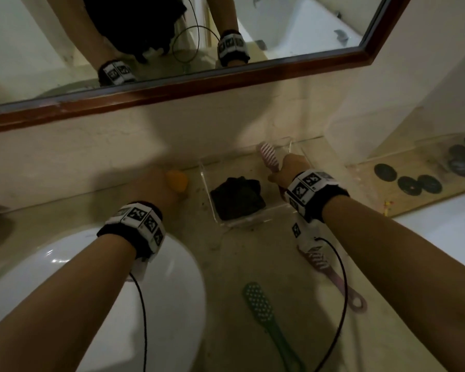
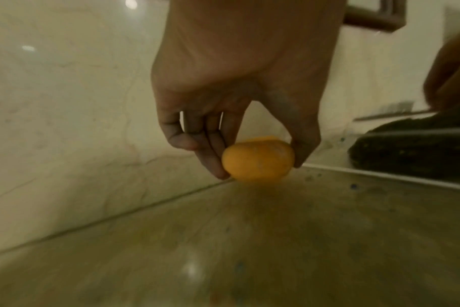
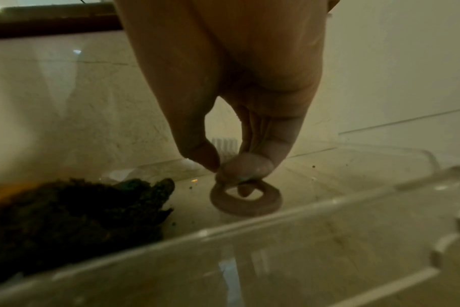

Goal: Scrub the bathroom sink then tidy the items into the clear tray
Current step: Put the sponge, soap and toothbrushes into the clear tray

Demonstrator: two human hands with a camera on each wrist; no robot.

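Observation:
My left hand (image 1: 156, 187) pinches an orange egg-shaped sponge (image 1: 176, 181) between fingertips and thumb, low over the counter by the back wall; the left wrist view shows the sponge (image 2: 257, 160) in that hand (image 2: 260, 168). My right hand (image 1: 287, 169) is inside the clear tray (image 1: 227, 224) and holds a pink comb (image 1: 267, 155) with its teeth end up. In the right wrist view the hand (image 3: 234, 167) pinches the comb's ring end (image 3: 246, 199) just above the tray floor. A dark scrub pad (image 1: 238, 197) lies in the tray's left half.
The white sink (image 1: 91, 291) is at lower left under my left forearm. A second pink comb (image 1: 333, 280) and a green brush (image 1: 263, 312) lie on the counter in front of the tray. Black discs (image 1: 414, 182) sit on a board at right. A framed mirror (image 1: 172, 84) hangs above.

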